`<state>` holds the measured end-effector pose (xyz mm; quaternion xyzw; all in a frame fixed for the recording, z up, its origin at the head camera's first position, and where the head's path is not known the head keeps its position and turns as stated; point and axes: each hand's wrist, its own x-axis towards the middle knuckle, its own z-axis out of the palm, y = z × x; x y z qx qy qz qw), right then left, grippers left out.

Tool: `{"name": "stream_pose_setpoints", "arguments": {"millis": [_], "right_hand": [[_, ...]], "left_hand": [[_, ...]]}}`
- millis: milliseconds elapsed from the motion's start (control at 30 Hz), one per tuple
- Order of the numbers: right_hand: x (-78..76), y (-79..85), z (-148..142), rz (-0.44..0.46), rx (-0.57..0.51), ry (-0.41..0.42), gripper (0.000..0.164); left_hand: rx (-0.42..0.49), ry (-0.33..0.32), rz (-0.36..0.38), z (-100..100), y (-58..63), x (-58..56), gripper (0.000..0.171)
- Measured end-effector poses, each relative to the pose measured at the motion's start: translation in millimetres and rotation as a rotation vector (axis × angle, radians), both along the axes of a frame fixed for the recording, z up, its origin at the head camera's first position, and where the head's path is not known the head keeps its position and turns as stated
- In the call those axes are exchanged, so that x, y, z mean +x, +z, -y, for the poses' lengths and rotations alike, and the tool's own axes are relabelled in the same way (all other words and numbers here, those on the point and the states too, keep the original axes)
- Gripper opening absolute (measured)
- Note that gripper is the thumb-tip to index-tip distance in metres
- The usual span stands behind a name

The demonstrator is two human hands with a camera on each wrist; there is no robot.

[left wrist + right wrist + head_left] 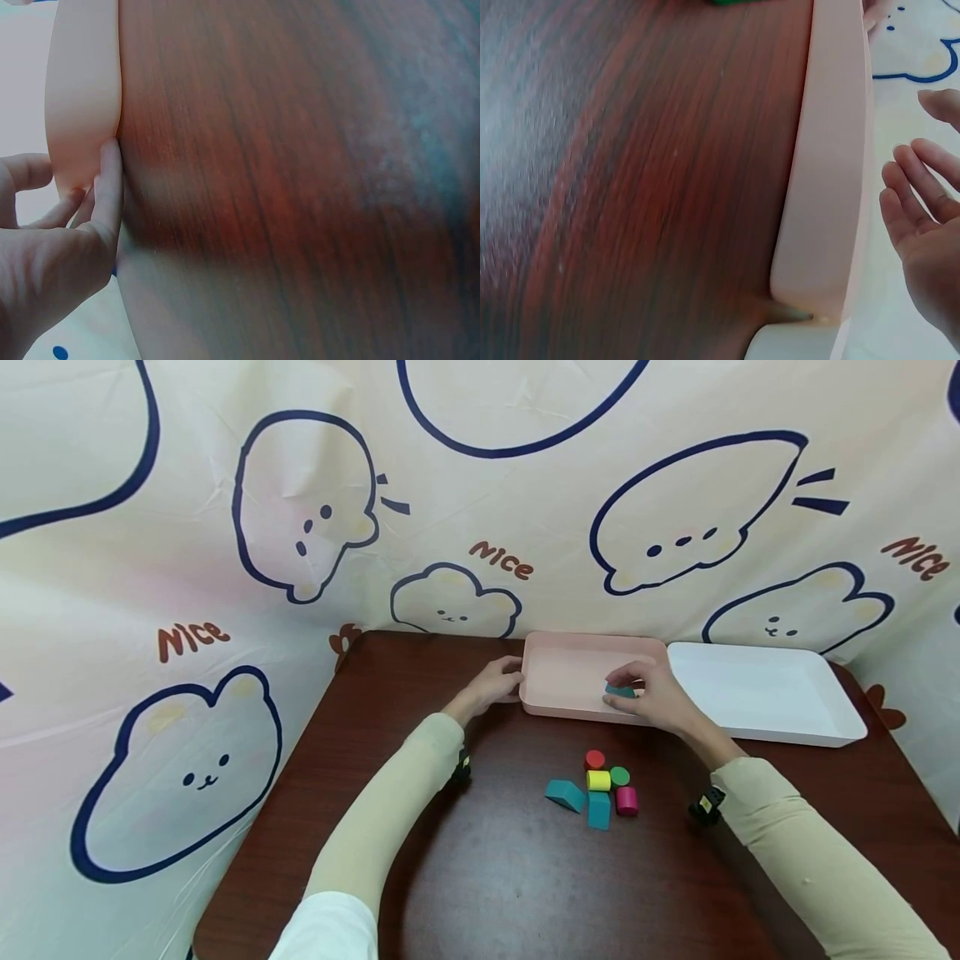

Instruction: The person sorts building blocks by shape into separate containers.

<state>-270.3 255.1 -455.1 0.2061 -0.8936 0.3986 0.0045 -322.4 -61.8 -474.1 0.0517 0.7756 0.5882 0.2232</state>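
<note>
At the left end of the pink tray [570,712], my left hand [497,681] touches the outside wall. In the left wrist view the fingers [110,176] of that hand lie spread against the tray's end, one low by the table. Over the inside of the same tray is my right hand [656,693]. A teal block [620,691] shows between its thumb and fingertips in the head view. In the right wrist view the thumb and straight fingers [911,176] stand apart with no block visible between them; the tray wall hides the tray floor there.
A white tray [780,731] adjoins the pink one on the right. On the brown table [495,860], nearer me, sit a teal wedge [566,795], a teal block [598,810], and red [595,760], yellow [598,780], green [619,777] and magenta [627,801] pieces. A patterned cloth hangs behind.
</note>
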Motion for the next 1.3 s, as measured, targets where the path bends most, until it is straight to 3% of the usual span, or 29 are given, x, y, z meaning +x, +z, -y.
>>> {"name": "stream_pose_setpoints", "arguments": {"millis": [433, 733, 1300], "right_hand": [[19.3, 6.6, 24.4, 0.007, 0.026, 0.044, 0.042], [27.8, 3.3, 37.5, 0.018, 0.010, 0.147, 0.038], [48.4, -2.2, 51.4, 0.059, 0.008, 0.251, 0.034]], "left_hand": [[0.008, -0.001, 0.007, 0.1, -0.8, -0.8, 0.052], [0.024, 0.006, 0.018, -0.6, -1.5, -1.7, 0.053], [0.028, 0.011, 0.019, 0.3, -0.9, -0.3, 0.052]]}}
